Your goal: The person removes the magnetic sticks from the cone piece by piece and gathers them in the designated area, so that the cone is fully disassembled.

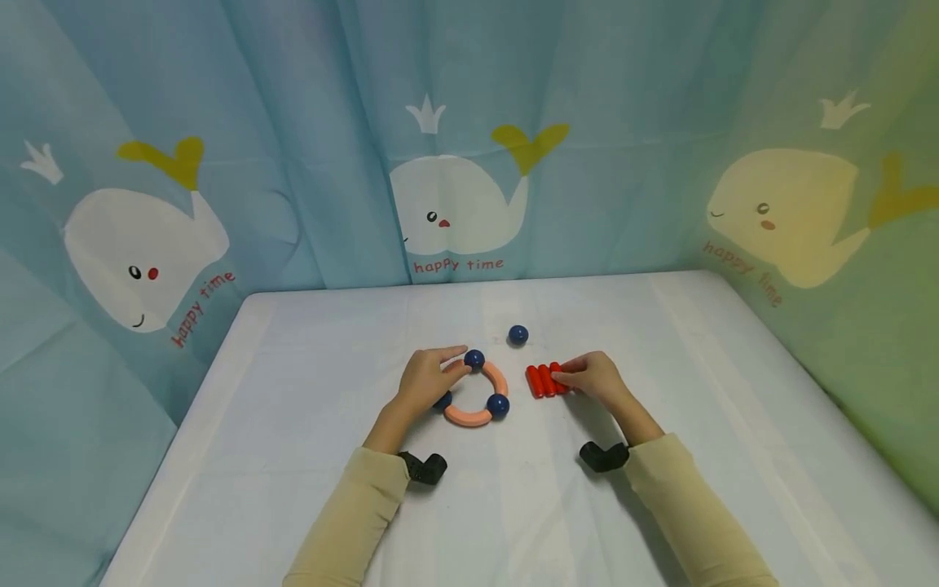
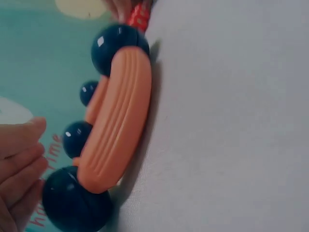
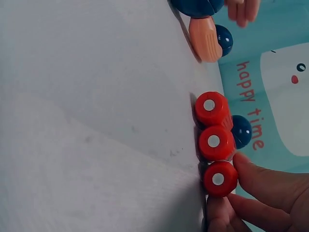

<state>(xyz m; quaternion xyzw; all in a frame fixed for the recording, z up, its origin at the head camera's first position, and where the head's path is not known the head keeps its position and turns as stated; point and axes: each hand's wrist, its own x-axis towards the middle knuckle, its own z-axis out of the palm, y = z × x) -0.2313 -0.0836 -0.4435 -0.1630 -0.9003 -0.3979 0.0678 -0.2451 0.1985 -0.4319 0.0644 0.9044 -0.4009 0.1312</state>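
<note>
A ring of orange curved pieces (image 1: pixel 468 418) joined by blue balls (image 1: pixel 498 406) lies on the white table. My left hand (image 1: pixel 424 380) hovers at its left side, fingers extended over it toward the top ball; the left wrist view shows those fingers (image 2: pixel 21 166) apart from the near curved piece (image 2: pixel 117 121). Three red rods lie side by side to the right, each with a white round spot on its end. Thumb and fingers of my right hand (image 1: pixel 597 377) pinch the rightmost red rod (image 3: pixel 220 179), which lines up against the middle rod (image 3: pixel 215 143).
A loose blue ball (image 1: pixel 517 335) sits behind the ring and the rods. Dark wrist cameras (image 1: pixel 603 457) stick out from both sleeves. A blue curtain (image 1: pixel 330 163) with whale prints hangs around the table's (image 1: pixel 293 497) back and sides.
</note>
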